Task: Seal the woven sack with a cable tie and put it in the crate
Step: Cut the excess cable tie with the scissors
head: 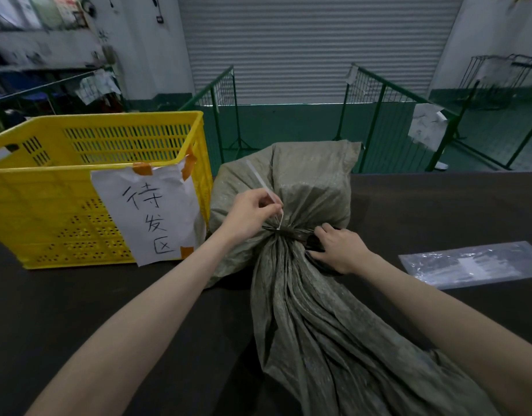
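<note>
A grey-green woven sack lies on the dark table, its full body away from me and its loose mouth fabric spread toward me. The neck is bunched tight at the middle, where a white cable tie is looped around it. My left hand pinches the tie's long free tail, which sticks up and to the left. Pressed against the right side of the gathered neck, my right hand grips the fabric there. The yellow perforated crate stands to the sack's left, with nothing visible inside it.
A white paper sign with handwritten characters is taped to the crate's front. A clear plastic bag of cable ties lies on the table at the right. Green wire fence panels and a roller shutter stand beyond the table's far edge.
</note>
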`<move>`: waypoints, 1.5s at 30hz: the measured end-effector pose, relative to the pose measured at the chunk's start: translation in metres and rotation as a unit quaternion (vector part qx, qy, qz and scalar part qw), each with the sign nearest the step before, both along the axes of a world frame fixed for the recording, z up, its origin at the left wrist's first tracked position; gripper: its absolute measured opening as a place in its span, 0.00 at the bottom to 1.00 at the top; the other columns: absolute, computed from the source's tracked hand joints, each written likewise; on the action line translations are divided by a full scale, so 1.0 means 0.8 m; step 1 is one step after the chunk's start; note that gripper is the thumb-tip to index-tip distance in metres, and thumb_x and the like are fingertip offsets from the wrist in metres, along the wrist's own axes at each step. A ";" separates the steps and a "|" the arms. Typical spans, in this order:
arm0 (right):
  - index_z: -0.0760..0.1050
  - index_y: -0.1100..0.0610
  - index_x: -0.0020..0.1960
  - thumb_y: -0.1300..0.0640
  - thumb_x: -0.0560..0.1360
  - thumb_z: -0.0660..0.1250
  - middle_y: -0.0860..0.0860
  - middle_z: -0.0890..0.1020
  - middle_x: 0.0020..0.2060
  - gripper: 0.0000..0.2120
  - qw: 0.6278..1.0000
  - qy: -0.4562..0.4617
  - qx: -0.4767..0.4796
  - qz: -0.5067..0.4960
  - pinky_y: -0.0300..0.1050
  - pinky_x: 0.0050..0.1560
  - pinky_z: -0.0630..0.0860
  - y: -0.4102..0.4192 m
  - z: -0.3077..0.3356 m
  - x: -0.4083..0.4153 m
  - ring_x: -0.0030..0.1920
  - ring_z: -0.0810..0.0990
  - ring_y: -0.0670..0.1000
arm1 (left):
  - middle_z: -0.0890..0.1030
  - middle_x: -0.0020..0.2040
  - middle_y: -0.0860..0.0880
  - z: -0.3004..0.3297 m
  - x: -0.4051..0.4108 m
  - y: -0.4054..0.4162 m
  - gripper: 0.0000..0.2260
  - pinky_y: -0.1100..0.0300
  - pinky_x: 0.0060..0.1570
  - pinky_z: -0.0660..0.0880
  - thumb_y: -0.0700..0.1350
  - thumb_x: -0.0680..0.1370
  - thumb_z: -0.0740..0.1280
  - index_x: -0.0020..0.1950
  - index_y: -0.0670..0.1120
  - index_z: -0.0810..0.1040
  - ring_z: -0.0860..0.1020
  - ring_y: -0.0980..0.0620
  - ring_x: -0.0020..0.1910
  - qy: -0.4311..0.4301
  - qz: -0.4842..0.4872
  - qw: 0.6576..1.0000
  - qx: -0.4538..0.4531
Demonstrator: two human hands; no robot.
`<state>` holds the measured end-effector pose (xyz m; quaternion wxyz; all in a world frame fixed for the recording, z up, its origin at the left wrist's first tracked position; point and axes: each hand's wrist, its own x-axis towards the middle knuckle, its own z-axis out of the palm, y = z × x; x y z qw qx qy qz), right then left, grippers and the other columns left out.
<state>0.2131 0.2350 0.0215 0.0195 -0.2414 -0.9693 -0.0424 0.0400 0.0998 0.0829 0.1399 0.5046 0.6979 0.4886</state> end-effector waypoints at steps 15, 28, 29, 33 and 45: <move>0.72 0.59 0.54 0.38 0.77 0.52 0.55 0.81 0.53 0.25 0.997 -0.042 0.062 0.006 0.49 0.42 0.73 -0.004 -0.009 0.005 0.53 0.80 0.58 | 0.84 0.39 0.46 -0.001 -0.009 0.002 0.03 0.54 0.46 0.78 0.39 0.74 0.68 0.42 0.46 0.79 0.82 0.49 0.41 0.008 0.113 0.993 0.039; 0.66 0.60 0.36 0.46 0.76 0.63 0.61 0.77 0.32 0.20 0.856 0.416 -0.217 -0.216 0.54 0.37 0.70 0.031 -0.040 0.065 0.38 0.78 0.64 | 0.77 0.38 0.49 -0.026 0.006 0.008 0.09 0.64 0.38 0.72 0.36 0.79 0.62 0.42 0.49 0.74 0.75 0.54 0.36 -0.188 0.139 0.963 0.136; 0.66 0.60 0.36 0.45 0.77 0.62 0.60 0.77 0.32 0.20 0.835 0.436 -0.238 -0.238 0.54 0.38 0.70 0.037 -0.041 0.067 0.39 0.78 0.64 | 0.77 0.37 0.49 -0.031 0.010 0.012 0.09 0.64 0.38 0.72 0.36 0.79 0.62 0.42 0.49 0.74 0.75 0.54 0.36 -0.195 0.135 0.962 0.132; 0.70 0.61 0.40 0.41 0.77 0.58 0.65 0.79 0.43 0.22 0.809 0.397 -0.273 -0.336 0.55 0.45 0.71 0.070 -0.047 0.069 0.48 0.77 0.65 | 0.77 0.38 0.49 -0.047 0.023 0.025 0.08 0.68 0.36 0.72 0.37 0.79 0.61 0.43 0.47 0.75 0.75 0.55 0.35 -0.222 0.119 0.962 0.105; 0.57 0.68 0.68 0.56 0.77 0.61 0.66 0.66 0.67 0.26 0.855 0.104 -0.284 -0.423 0.58 0.62 0.67 0.154 -0.100 0.057 0.65 0.69 0.68 | 0.81 0.40 0.44 -0.090 0.024 0.036 0.09 0.69 0.33 0.71 0.39 0.80 0.60 0.41 0.46 0.74 0.76 0.57 0.31 -0.251 0.116 0.960 0.049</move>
